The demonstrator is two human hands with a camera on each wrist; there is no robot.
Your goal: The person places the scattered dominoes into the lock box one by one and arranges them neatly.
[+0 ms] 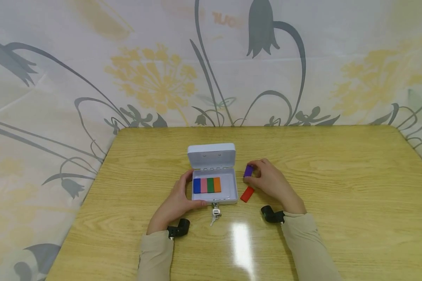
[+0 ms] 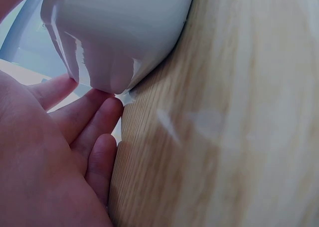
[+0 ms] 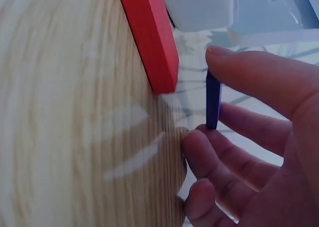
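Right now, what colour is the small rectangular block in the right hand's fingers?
Purple block, clearest in the head view.

A gap is free between the right hand (image 1: 270, 178) and the box (image 1: 229, 182); the red block (image 1: 247, 194) lies at its near end. The raised lid (image 1: 212, 159) bars the rear, the left hand (image 1: 177, 201) the left side, and the keys (image 1: 216, 212) stick out in front. Inside, right of four blocks (image 1: 210, 185), there is room.

The right hand (image 1: 271, 182) hides part of the purple block (image 1: 248, 171); the head view cuts off both sleeves (image 1: 156, 253) (image 1: 309, 246) and blurs the orange lettering (image 1: 227, 20). The right wrist view's top edge crops the red block (image 3: 153, 40).
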